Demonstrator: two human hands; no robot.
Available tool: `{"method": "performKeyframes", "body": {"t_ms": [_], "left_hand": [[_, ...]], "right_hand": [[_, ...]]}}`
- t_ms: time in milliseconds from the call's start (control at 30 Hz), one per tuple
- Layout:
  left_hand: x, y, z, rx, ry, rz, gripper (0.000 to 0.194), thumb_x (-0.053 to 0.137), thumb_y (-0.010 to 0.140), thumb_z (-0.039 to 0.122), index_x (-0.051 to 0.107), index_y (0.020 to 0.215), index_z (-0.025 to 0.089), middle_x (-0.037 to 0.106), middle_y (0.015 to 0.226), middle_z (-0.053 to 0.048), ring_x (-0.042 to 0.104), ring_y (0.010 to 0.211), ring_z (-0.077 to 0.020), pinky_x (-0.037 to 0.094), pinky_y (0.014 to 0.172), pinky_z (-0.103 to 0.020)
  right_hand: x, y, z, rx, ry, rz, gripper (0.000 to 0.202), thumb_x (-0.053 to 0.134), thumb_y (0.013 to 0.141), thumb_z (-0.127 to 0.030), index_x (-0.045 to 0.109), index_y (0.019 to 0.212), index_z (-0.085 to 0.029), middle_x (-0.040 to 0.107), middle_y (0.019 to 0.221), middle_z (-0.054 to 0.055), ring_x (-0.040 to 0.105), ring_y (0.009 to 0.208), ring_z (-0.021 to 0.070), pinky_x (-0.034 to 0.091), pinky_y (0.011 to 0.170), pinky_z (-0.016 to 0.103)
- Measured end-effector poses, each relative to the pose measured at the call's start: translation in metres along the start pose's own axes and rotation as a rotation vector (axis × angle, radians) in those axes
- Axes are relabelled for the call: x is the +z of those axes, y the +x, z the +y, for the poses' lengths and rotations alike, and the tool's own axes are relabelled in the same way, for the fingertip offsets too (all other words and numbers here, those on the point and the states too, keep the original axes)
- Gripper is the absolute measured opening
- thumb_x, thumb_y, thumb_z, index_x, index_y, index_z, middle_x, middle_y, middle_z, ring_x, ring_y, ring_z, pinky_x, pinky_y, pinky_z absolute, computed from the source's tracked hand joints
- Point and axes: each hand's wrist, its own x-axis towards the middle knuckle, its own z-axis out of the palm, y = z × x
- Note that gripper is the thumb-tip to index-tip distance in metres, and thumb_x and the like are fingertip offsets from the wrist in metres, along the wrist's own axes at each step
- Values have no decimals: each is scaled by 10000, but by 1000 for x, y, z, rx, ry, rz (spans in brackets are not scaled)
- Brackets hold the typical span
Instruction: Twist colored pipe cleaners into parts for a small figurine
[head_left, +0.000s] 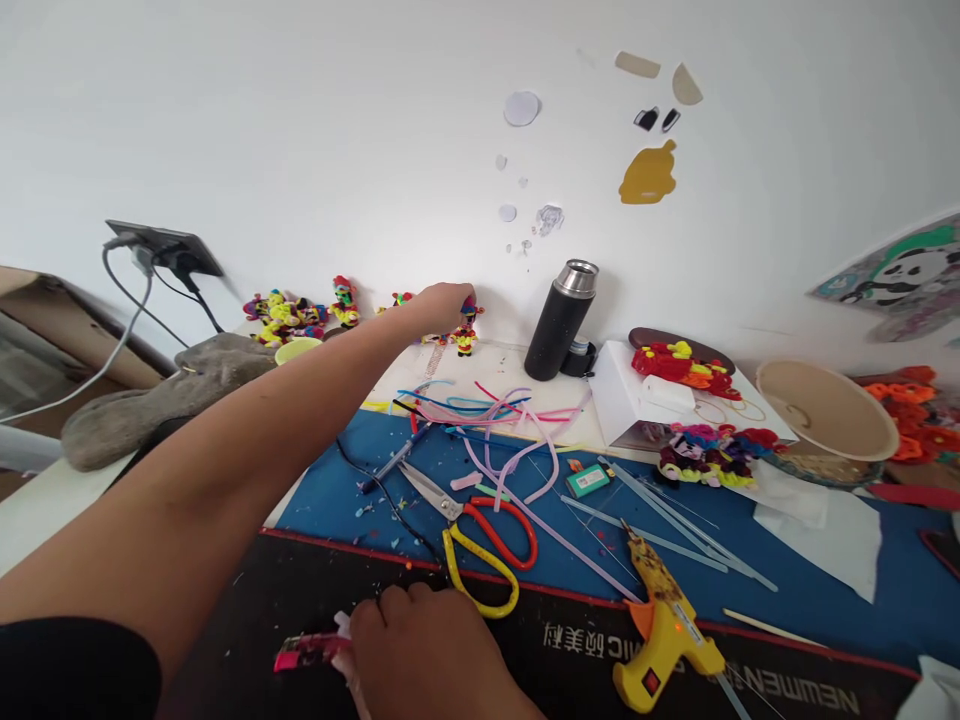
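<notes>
My left hand point(444, 308) stretches far out to the wall. Its fingers are closed at the top of a small colourful pipe-cleaner figure point(466, 342), which stands upright on the white surface. Close to me, my right hand point(424, 650) rests on the black mat with curled fingers. A pale pink strip point(347, 662) comes out from under them, with a bright pink clip point(306, 651) at its left; the rest is hidden by the hand. Just beyond that hand lie scissors point(491, 535) with red and yellow handles, their blades apart.
Pipe cleaners point(510, 440) lie across the blue mat point(322, 500). A yellow glue gun point(667, 640), glue sticks point(682, 530) and a green lighter point(589, 480) are at right. Behind stand a black thermos point(561, 320) and a white box point(619, 395). More figures point(289, 317) sit along the wall.
</notes>
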Motion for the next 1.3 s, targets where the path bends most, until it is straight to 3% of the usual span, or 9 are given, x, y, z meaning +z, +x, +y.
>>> {"method": "performKeyframes", "body": {"t_ms": [333, 467, 567, 800, 1000, 1100, 1233, 1300], "left_hand": [[1, -4, 5, 29, 34, 72, 374, 668, 864, 182, 723, 1233, 204, 715, 1213, -139, 622, 1121, -325, 496, 881, -393], [0, -14, 13, 109, 208, 164, 392, 590, 927, 149, 683, 1307, 169, 617, 1285, -184, 560, 1206, -356, 480, 910, -425], [-2, -18, 16, 105, 283, 156, 379, 550, 945, 126, 679, 1299, 169, 612, 1244, -174, 560, 1178, -343, 477, 911, -423], [-4, -18, 19, 51, 260, 145, 377, 561, 965, 152, 647, 1330, 190, 609, 1281, -160, 548, 1186, -335, 465, 953, -426], [-1, -24, 22, 42, 219, 259, 425, 516, 965, 118, 590, 1378, 191, 567, 1345, -175, 530, 1225, -341, 468, 987, -444], [-5, -29, 16, 39, 159, 304, 404, 518, 974, 141, 600, 1366, 191, 572, 1349, -175, 533, 1236, -344, 466, 1011, -458], [-15, -41, -6, -37, 71, 409, 356, 546, 987, 223, 624, 1333, 203, 601, 1348, -151, 541, 1261, -324, 456, 1031, -434], [-17, -49, -18, -109, 103, 369, 325, 533, 980, 225, 670, 1274, 195, 653, 1269, -147, 553, 1245, -335, 460, 1013, -442]], "right_hand": [[2, 3, 2, -3, 28, -45, 207, 735, 929, -353, 690, 1027, -177, 771, 882, 79, 748, 697, 281, 569, 452, 353], [-1, 2, -1, 28, 24, -36, 204, 724, 944, -360, 695, 1029, -177, 772, 886, 83, 754, 717, 289, 600, 478, 377], [-2, 2, -2, 19, 33, -62, 212, 719, 947, -359, 701, 1054, -177, 776, 893, 87, 757, 707, 289, 600, 465, 377], [-6, 1, -3, 47, 15, -34, 202, 735, 935, -347, 705, 1038, -176, 776, 887, 94, 761, 722, 295, 608, 473, 381], [-3, 2, -3, 25, 33, -49, 214, 760, 916, -362, 701, 1016, -181, 767, 854, 85, 752, 693, 291, 592, 453, 374], [-2, 1, -3, 42, 28, -47, 205, 751, 924, -357, 696, 1020, -185, 764, 865, 85, 752, 706, 297, 585, 450, 376], [-2, -1, -4, 33, 35, -23, 194, 734, 946, -363, 692, 1020, -189, 761, 863, 81, 746, 690, 284, 576, 456, 364], [-2, -1, -4, 33, 27, -13, 189, 737, 946, -355, 690, 1024, -189, 761, 861, 80, 747, 690, 284, 572, 453, 360]]}}
